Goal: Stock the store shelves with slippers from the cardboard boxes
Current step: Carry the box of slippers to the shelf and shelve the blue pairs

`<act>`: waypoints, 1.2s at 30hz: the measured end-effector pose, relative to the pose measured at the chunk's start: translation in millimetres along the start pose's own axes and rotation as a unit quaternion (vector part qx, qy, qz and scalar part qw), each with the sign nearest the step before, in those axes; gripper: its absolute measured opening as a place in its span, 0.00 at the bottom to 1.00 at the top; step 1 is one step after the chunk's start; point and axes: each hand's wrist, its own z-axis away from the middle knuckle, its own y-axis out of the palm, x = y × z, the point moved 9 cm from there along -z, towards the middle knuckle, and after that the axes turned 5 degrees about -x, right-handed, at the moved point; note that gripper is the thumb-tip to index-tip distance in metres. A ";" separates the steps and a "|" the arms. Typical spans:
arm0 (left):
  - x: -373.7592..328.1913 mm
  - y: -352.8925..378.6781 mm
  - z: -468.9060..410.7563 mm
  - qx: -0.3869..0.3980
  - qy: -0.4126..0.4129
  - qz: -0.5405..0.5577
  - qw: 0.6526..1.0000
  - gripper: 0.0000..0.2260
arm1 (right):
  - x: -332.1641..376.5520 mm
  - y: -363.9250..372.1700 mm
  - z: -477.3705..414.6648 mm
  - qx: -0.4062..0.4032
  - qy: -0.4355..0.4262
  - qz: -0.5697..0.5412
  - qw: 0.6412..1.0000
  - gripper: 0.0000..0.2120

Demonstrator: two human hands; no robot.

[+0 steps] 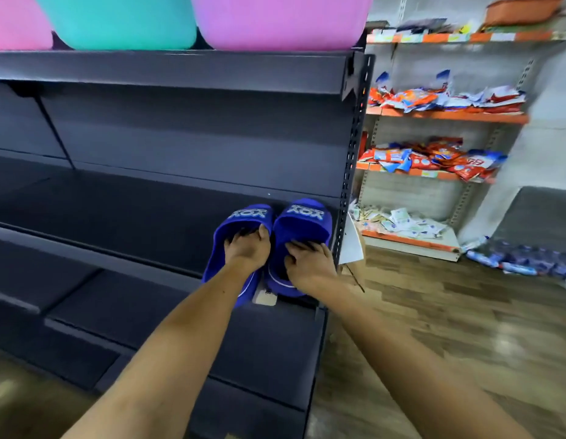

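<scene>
Slippers (302, 218) paired at the right end of the shelf (116, 213).
Our left grip (246, 248) and right grip (310, 264) each hold one under its strap, likely to square them side by side.

The left slipper (243, 221) and the right slipper (307, 221) are both showing a saturated royal blue, each strap carrying white block lettering on a paler blue band (a thin white line is edging the heels). The shelf (132, 210) under them is reading as plain charcoal grey, unpatterned. A tag (265, 298) by the heels is showing cream. Up top, a teal tub (116, 20) is sitting between two pink tubs (281, 20). The far shelving (446, 117) is wearing orange edge strips, its packets (433, 160) mixing red, white and blue, and a basin (525, 9) is glowing terracotta. The floor (433, 327) is running in brown wood-grain planks
</scene>
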 end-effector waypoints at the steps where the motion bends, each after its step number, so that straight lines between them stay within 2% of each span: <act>1: -5.9 2.6 -6.7 -0.003 0.011 0.007 1.000 0.24 | -1.9 -0.2 -0.8 -0.026 0.022 -0.012 0.999 0.22; 4: -18.3 6.1 -29.6 -0.001 0.026 0.024 0.999 0.24 | -3.4 -0.1 -10.0 -0.076 0.060 -0.029 0.995 0.23; 10: -31.1 16.2 -68.3 0.021 0.030 0.020 0.999 0.23 | -9.7 2.3 -30.1 -0.065 0.053 -0.032 0.996 0.24; 14: -33.6 15.2 -77.8 0.003 0.028 0.026 0.999 0.23 | -10.8 3.4 -35.0 -0.066 0.058 -0.034 0.996 0.28; 20: -28.6 -5.8 -50.0 -0.043 0.053 0.138 0.988 0.10 | -12.0 3.6 -33.5 -0.064 0.063 -0.022 0.996 0.22; 24: -23.4 -12.8 0.3 -0.033 0.118 0.015 0.992 0.14 | -10.5 0.9 -32.3 -0.039 0.076 0.001 0.996 0.22; 28: 5.2 -28.1 46.5 -0.053 0.145 -0.014 0.988 0.15 | -3.8 1.2 -25.2 -0.003 0.076 0.014 0.997 0.22; 33: 36.7 -44.4 95.0 -0.077 0.192 -0.070 0.976 0.17 | 25.8 -3.3 1.0 -0.074 0.039 -0.079 0.993 0.20; 36: 60.0 -46.0 113.2 -0.079 0.178 -0.094 0.976 0.17 | 52.6 -6.2 26.6 -0.145 -0.051 -0.079 0.985 0.23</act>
